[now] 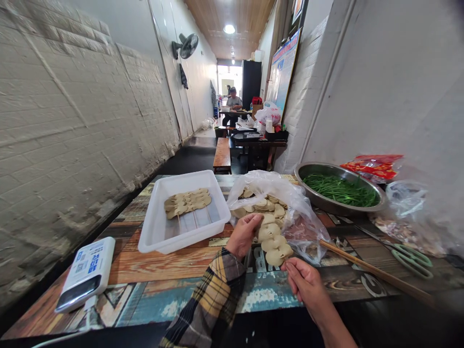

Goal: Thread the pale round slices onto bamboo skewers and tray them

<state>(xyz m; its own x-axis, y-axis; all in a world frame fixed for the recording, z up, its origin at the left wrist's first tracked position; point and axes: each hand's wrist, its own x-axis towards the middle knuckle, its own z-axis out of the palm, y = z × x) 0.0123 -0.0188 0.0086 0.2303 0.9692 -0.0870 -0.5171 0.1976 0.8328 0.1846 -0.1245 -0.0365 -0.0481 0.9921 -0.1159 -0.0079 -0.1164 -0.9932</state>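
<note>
Presently: folded slices (273, 241), upper end pinched by left hand (245, 236), lower by right hand (303, 279), fingers closed; uneven tugging risks tearing.

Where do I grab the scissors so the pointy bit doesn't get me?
Best by the green handle loops, probably from the near right: the scissors lie on the table with loops to the right and blades pointing left and away.

"What sort of place is this?"
"Probably a small eatery: wooden bench (222, 153) mid-frame, wall fan (189, 46) and poster board (283, 72) near the top."
"Food?"
"Skewers (187, 200) centre-left, greens (340, 190) in a steel basin (311, 193) at right."
</note>
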